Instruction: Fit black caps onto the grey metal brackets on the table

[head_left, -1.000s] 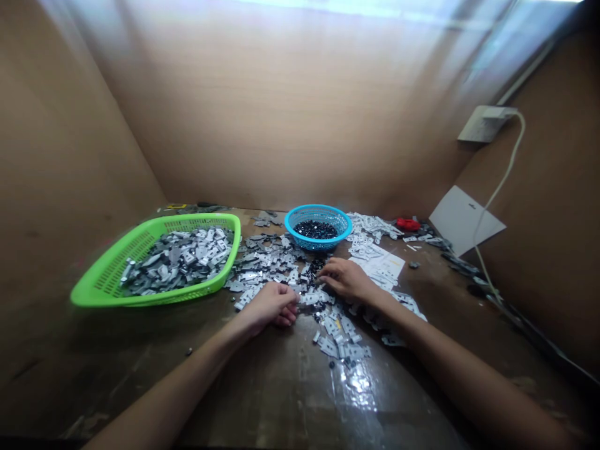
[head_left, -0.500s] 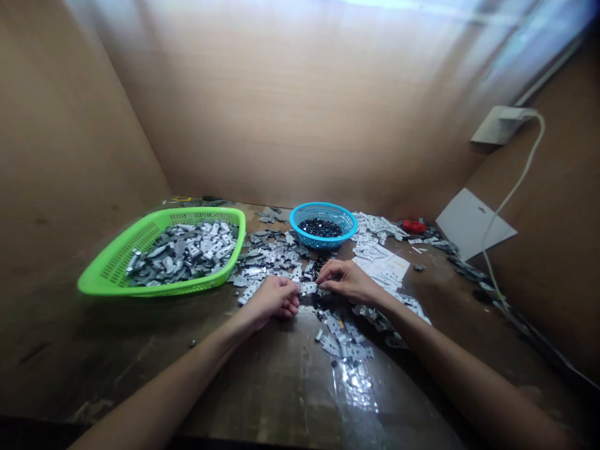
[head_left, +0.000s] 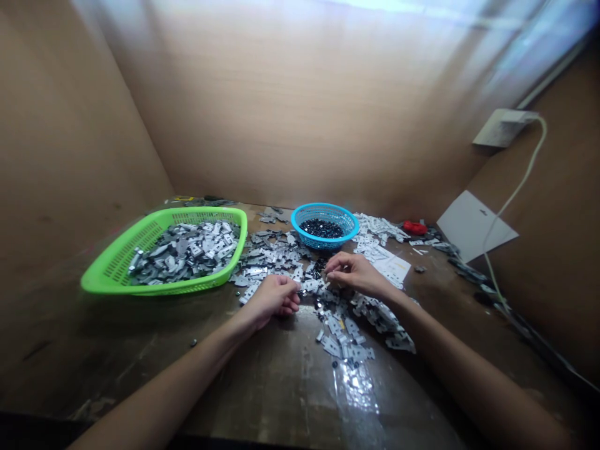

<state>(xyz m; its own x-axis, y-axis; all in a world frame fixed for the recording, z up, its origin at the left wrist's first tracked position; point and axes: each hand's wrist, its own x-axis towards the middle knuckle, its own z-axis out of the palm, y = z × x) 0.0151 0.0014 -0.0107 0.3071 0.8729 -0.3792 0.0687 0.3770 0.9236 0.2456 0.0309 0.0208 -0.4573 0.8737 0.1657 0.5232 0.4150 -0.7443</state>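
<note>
My left hand (head_left: pixel 274 297) rests curled at the edge of a spread of small grey stamped metal plates (head_left: pixel 272 255), its fingertips pressed on one plate (head_left: pixel 309 286). My right hand (head_left: pixel 354 274) sits just beyond it, fingers pinched together over a scatter of small black parts (head_left: pixel 319 267). Whatever lies inside that pinch is hidden. The two hands are close but apart. More metal plates (head_left: pixel 344 331) trail toward me on the dark wooden table (head_left: pixel 281 369).
A green plastic basket (head_left: pixel 225 275) heaped with metal plates stands left of my hands. Behind them is a blue plastic basket (head_left: pixel 323 245) of black parts. Further right lie a paper sheet (head_left: pixel 394 269), a red object (head_left: pixel 415 227), a white card (head_left: pixel 475 225) and a wall socket (head_left: pixel 502 128) with a cable.
My right hand has shifted slightly up and to the right, fingers pinched tighter. The plates near my right forearm lie differently, and the view has drifted a little.
</note>
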